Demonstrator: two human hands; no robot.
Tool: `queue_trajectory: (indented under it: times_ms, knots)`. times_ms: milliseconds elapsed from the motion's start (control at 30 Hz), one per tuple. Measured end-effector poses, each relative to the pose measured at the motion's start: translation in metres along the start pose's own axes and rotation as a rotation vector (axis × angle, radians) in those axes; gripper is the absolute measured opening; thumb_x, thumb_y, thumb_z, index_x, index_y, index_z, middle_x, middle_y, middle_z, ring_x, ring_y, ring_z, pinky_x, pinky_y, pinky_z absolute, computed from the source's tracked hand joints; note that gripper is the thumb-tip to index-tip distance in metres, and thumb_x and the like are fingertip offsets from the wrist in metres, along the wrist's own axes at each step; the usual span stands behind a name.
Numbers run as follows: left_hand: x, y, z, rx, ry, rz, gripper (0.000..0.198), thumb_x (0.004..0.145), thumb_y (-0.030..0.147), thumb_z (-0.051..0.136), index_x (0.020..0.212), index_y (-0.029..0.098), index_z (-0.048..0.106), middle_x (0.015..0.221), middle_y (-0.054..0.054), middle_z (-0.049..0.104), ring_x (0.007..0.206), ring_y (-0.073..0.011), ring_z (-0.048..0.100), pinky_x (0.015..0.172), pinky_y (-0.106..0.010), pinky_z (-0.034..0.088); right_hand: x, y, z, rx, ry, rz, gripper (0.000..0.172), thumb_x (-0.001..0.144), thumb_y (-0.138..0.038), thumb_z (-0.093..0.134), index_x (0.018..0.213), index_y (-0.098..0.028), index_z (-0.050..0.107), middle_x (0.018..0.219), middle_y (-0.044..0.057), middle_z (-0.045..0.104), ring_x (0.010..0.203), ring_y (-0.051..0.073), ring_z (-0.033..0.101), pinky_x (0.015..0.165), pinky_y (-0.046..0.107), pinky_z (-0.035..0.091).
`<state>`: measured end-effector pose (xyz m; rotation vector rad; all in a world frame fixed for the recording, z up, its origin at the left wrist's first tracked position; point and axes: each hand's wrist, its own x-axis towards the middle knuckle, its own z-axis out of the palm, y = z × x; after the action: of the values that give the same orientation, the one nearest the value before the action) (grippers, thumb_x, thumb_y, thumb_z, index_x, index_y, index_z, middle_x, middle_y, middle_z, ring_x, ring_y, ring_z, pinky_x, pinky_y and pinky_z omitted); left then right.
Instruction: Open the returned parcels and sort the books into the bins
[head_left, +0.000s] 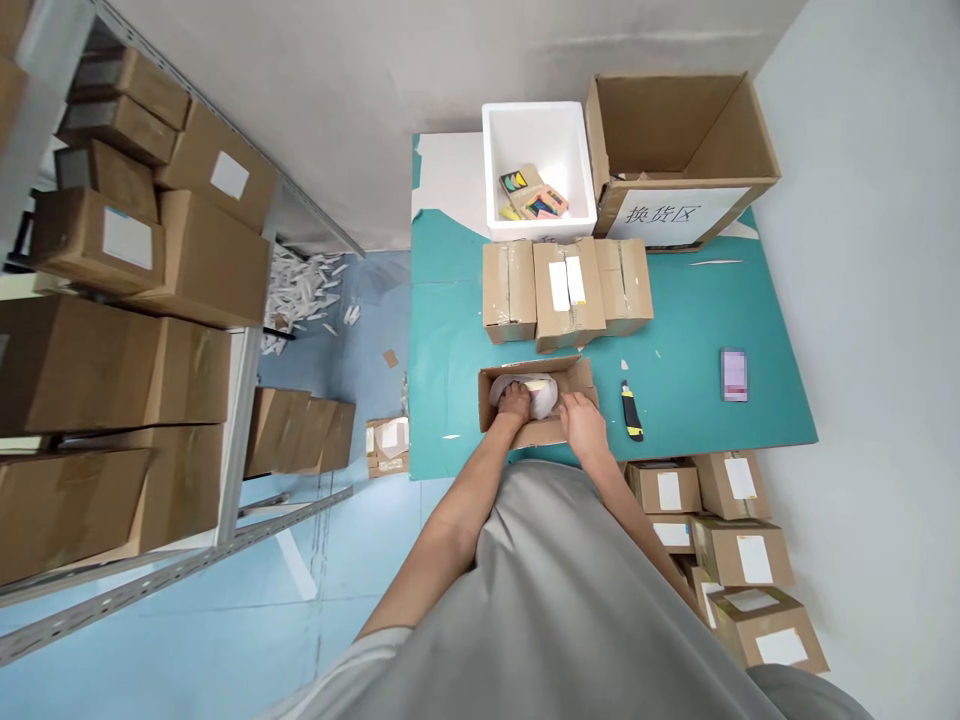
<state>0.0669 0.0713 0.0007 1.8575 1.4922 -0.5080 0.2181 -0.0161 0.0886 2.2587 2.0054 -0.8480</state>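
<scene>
An open cardboard box (487, 405) stands near the front edge of the table. Inside it lies a bundle in white wrapping (543, 398), with a bit of pink and yellow showing through. My left hand (515, 402) reaches into the box, its fingers curled on the left part of this bundle. At the right end of the box, my right hand (582, 422) has its fingers bent down inside the near wall, close to the bundle; what they hold, if anything, is hidden. A black and yellow utility knife (631, 412) lies right of the box.
Behind the box stand several cartons (569, 295), a white foam bin (577, 150) with small packs, and a large labelled box (686, 165). A phone (734, 375) lies on the green tabletop (690, 310). Loaded shelving (232, 430) rises at left; labelled cartons (742, 556) are stacked below right.
</scene>
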Motion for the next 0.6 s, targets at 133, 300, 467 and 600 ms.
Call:
queue_trajectory:
  times_ms: [133,300,467,600]
  knots:
    - [0.002,-0.001,-0.001,0.039,0.037,-0.007,0.065,0.094,0.014,0.071,0.156,0.003,0.056,0.164,-0.036,0.055,0.154,-0.041,0.055,0.129,-0.052,0.044,-0.004,0.01,0.007,0.012,0.026,-0.004,0.041,0.115,-0.015,0.044,0.144,-0.013,0.073,0.138,0.019,0.077,0.129,0.03,0.071,0.111,0.038,0.054]
    - [-0.002,0.002,-0.014,0.066,-0.022,-0.024,0.035,0.106,0.019,0.066,0.14,0.009,0.072,0.15,-0.026,0.071,0.14,-0.0341,0.069,0.119,-0.048,0.055,-0.004,0.02,0.02,0.062,0.059,-0.033,0.039,0.113,-0.016,0.044,0.137,-0.015,0.075,0.137,0.018,0.077,0.128,0.03,0.071,0.111,0.037,0.054]
    - [-0.023,0.01,-0.03,0.071,-0.043,-0.001,0.031,0.109,0.019,0.066,0.138,0.015,0.076,0.136,-0.019,0.081,0.126,-0.0303,0.078,0.109,-0.042,0.062,-0.001,0.026,0.031,0.096,0.084,-0.08,0.042,0.113,-0.019,0.042,0.141,-0.014,0.074,0.141,0.02,0.076,0.132,0.032,0.07,0.117,0.041,0.054]
    - [-0.057,0.021,-0.047,0.071,0.036,0.063,0.044,0.11,0.012,0.053,0.149,0.016,0.071,0.137,-0.021,0.08,0.13,-0.0342,0.077,0.11,-0.043,0.06,0.0,0.025,0.033,0.139,0.127,-0.034,0.055,0.112,-0.023,0.047,0.165,-0.011,0.057,0.156,0.024,0.068,0.14,0.034,0.068,0.118,0.046,0.057]
